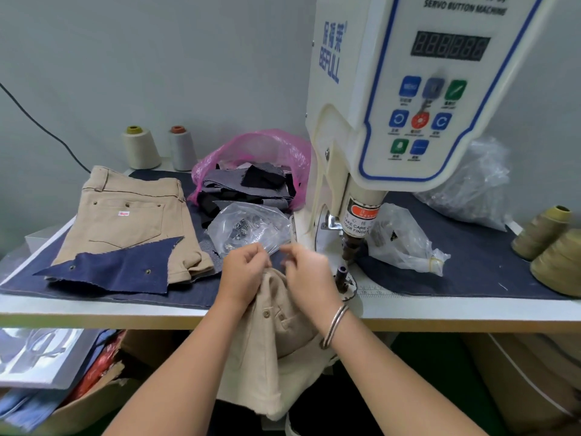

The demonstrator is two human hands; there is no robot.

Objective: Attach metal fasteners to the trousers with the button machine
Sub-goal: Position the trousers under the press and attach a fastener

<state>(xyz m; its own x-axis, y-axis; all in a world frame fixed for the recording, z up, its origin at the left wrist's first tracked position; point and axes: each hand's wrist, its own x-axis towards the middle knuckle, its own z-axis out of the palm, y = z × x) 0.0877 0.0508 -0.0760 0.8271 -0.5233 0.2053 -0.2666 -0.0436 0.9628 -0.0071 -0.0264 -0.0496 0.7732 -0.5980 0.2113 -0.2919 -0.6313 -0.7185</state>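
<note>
Beige trousers [276, 328] hang over the table's front edge, bunched up under both hands. My left hand [243, 272] grips the top of the fabric with curled fingers. My right hand [306, 272] has its fingers curled at the same spot; whether it pinches cloth or a small fastener I cannot tell. The white button machine [393, 121] stands just right of the hands, its punch [349, 250] above the lower die [341, 275]. A clear bag of metal fasteners [248, 228] lies right behind the hands.
Folded beige shorts [125, 215] and a navy denim scrap [116, 269] lie at the left. A pink bag of fabric pieces [257, 171], thread cones [140, 149] [547, 234] and more clear bags [405, 240] crowd the table. Boxes sit below.
</note>
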